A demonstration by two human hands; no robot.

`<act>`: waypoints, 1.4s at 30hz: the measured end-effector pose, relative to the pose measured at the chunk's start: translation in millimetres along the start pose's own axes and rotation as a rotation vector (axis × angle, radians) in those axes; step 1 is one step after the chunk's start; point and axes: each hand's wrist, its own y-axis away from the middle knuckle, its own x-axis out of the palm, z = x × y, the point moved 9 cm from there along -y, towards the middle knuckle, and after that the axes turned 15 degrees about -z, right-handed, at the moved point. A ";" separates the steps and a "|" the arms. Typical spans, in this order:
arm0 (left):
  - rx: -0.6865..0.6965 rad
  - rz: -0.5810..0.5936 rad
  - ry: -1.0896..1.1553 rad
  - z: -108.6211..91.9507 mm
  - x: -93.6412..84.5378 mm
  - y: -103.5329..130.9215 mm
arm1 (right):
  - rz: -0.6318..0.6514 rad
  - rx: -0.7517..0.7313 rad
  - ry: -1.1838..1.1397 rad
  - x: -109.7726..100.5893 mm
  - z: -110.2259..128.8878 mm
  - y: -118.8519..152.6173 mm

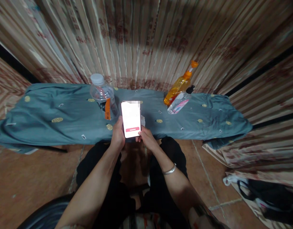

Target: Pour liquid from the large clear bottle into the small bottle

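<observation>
A smartphone (130,118) with a bright white screen and a pink bar near its bottom is held upright in front of me, over the near edge of a low table. My left hand (117,135) grips its left side from below. My right hand (146,136) holds the lower right corner, thumb at the screen's edge. A silver bangle (169,170) circles my right wrist.
The low table is draped in a teal cloth (53,108) with yellow motifs. On it stand a clear water bottle (103,95), an orange pump bottle (179,84) and a clear bottle with a black cap (179,101). Striped curtains hang behind. A black bag (268,195) lies on the floor at right.
</observation>
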 end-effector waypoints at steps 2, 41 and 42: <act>-0.001 -0.001 -0.002 0.1 -0.1 0.5 | 0.000 -0.006 0.002 0.0 0.8 0.2; 0.006 -0.023 0.065 -11.1 1.9 -0.2 | 0.007 0.052 -0.174 7.9 -2.1 3.0; 0.004 -0.026 0.064 -11.6 2.2 0.0 | 0.011 0.049 -0.175 8.1 -2.1 3.1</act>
